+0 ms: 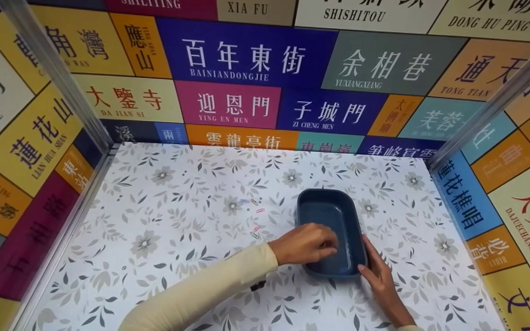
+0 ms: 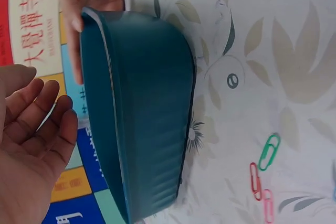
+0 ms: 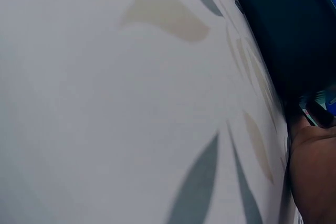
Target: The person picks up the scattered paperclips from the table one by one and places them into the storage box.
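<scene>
A dark blue plastic box (image 1: pixel 308 207) with rounded corners stands on the patterned tabletop, right of centre. My left hand (image 1: pixel 304 243) hovers over its near part; in the left wrist view the fingers (image 2: pixel 39 124) are relaxed and loosely bent, with nothing visible between them. At the box's near right side, my right hand (image 1: pixel 380 273) holds the wall, thumb at the rim and fingers along the outside. Left of the box lie several paper clips, among them a green clip (image 2: pixel 270 152), a red clip (image 2: pixel 255 181) and a pink clip (image 2: pixel 268 205).
The white tabletop (image 1: pixel 177 207) carries a grey leaf and flower print. Colourful panels with printed characters (image 1: pixel 246 59) enclose it at the back and both sides, with metal posts (image 1: pixel 490 110) at the corners. A small dark object (image 1: pixel 258 285) shows beneath the left sleeve.
</scene>
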Demonstrator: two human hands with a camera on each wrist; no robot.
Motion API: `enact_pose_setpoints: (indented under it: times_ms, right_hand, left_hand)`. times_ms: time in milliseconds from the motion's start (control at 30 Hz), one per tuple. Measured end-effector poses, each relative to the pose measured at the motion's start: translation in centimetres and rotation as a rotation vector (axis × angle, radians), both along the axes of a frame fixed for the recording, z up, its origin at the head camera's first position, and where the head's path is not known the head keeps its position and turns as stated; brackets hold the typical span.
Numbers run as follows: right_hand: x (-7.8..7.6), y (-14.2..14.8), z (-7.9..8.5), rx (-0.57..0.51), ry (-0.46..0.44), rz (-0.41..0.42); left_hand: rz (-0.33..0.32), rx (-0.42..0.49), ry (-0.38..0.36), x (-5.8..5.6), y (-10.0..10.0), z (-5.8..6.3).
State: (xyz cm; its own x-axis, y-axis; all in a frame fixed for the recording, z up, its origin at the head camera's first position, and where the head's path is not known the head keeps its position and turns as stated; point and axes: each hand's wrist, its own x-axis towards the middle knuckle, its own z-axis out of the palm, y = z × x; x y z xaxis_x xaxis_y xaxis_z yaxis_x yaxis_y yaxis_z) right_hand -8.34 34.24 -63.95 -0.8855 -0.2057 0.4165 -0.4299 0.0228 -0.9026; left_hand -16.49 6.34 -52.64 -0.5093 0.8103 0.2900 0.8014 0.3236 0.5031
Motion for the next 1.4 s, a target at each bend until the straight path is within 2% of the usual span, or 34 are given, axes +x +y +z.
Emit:
enact_pose_setpoints:
  times_ms: [167, 500, 700, 800, 967, 1400]
  right_hand:
    - [0.1, 0.2, 0.0, 0.01, 0.003, -0.01]
    - [0.4, 0.0, 0.2, 0.055, -0.078, -0.065]
    - [0.5, -0.1, 0.2, 0.014, -0.11, -0.041]
    - [0.5, 0.0, 0.2, 0.009, -0.087, -0.034]
    - [0.4, 0.0, 0.1, 0.004, -0.066, -0.032]
    - [0.5, 0.0, -0.1, 0.017, -0.086, -0.054]
  left_hand:
    - [0.024, 0.057, -0.03, 0.4, -1.2, 0.1]
    - [0.117, 0.158, -0.143, 1.1, -4.0, 0.4]
    - [0.16, 0.242, -0.202, 1.2, -5.5, -0.3]
    - [0.186, 0.271, -0.211, 1.4, -6.2, -0.7]
    - [0.227, 0.28, -0.231, 1.7, -7.3, -1.6]
    - [0.317, 0.357, -0.268, 2.5, -10.2, -5.4]
